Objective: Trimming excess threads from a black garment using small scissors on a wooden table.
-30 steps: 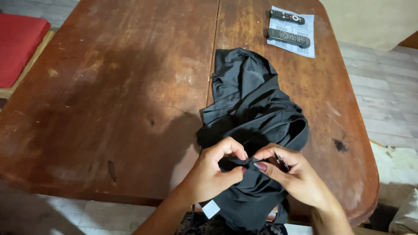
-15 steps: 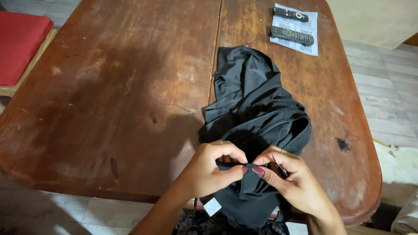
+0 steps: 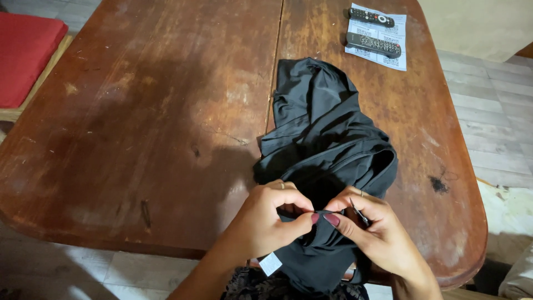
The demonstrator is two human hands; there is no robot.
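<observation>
Black garment [image 3: 325, 139] lies crumpled on the wooden surface [image 3: 139, 111], its near end hanging over the edge at 6 o'clock, where the left hand [image 3: 266, 222] and right hand [image 3: 377, 236] pinch one fold between narrow fingers [image 3: 302, 219], two remotes [image 3: 373, 30] at 1 o'clock.

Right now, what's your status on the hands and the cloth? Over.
Both hands pinching: left hand and right hand shut on the black garment at the near table edge. Thin dark tool, maybe a needle, in right fingers. Two remotes far off.
</observation>
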